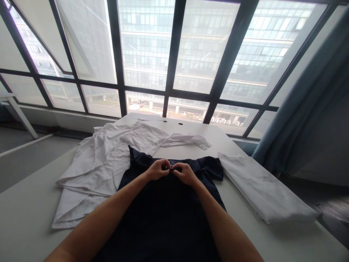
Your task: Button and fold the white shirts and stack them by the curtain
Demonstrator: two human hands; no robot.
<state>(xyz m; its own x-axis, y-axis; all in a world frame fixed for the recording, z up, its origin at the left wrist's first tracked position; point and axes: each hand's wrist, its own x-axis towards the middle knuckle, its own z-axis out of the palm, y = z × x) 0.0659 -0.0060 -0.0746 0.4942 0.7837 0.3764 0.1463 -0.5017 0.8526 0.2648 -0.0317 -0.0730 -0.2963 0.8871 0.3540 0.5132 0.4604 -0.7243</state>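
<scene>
A dark navy short-sleeved garment point(166, 214) lies spread on the table with its neck end away from me. At the middle of its top edge, my left hand point(158, 170) pinches the fabric with thumb and forefinger. Close beside it, my right hand point(187, 173) grips the same edge the same way. The fingertips almost meet at a small light spot, perhaps a label or fastener, too small to make out. The garment's two sleeves stick out on either side of my hands. Its lower part runs toward me between my forearms.
A rumpled white shirt point(109, 156) lies to the left, one sleeve reaching behind the navy garment. A folded white cloth point(264, 185) lies on the right. The white table point(218, 140) has two round holes near its far end. Windows stand beyond; a blue-grey curtain point(305, 91) hangs right.
</scene>
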